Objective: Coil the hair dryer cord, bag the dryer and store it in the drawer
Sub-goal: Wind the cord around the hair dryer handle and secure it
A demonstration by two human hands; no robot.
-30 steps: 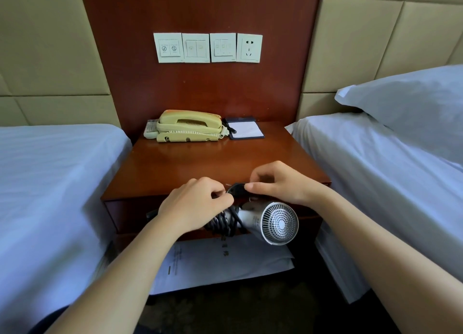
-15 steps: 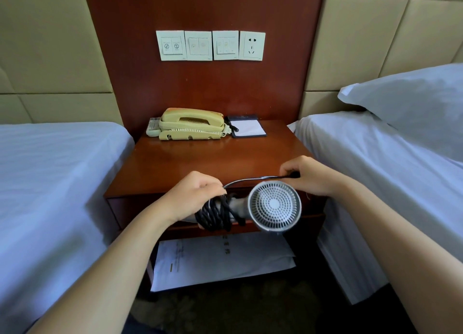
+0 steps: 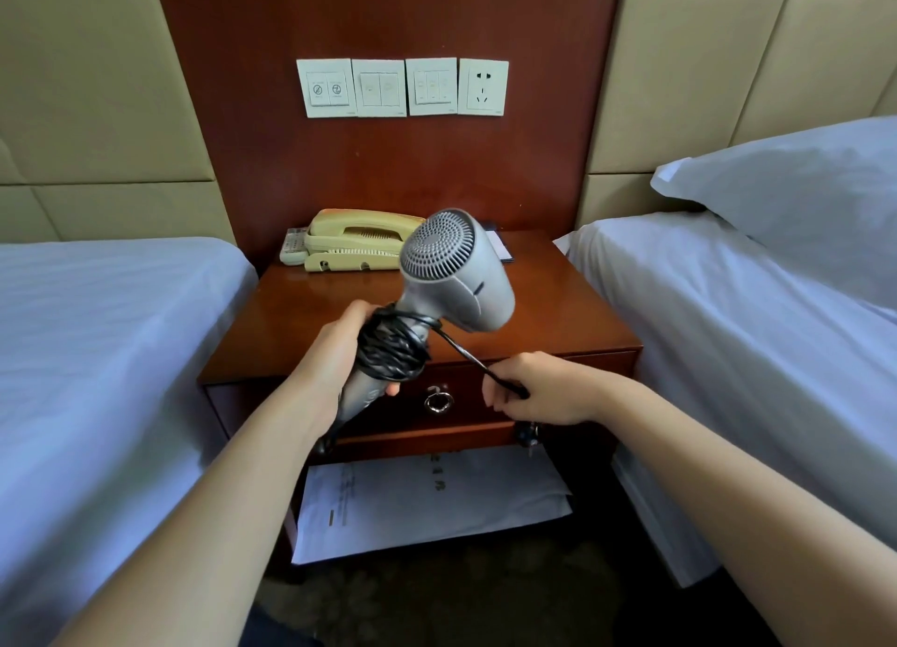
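My left hand grips the handle of a grey hair dryer, held above the front of the nightstand with its round grille tilted up and away. The black cord is wound in several loops around the handle. A short free length runs down to the right into my right hand, which pinches it taut. The plug end hangs below that hand. Behind my hands the drawer with a metal ring pull is shut. No bag is identifiable.
A wooden nightstand stands between two white beds and carries a beige telephone and a notepad at the back. White papers lie on its lower shelf. Wall switches and a socket sit above.
The dryer has swung up from pointing toward me to standing with its head raised over the nightstand. My right hand has dropped lower and nearer, pulling the cord end down to the right.
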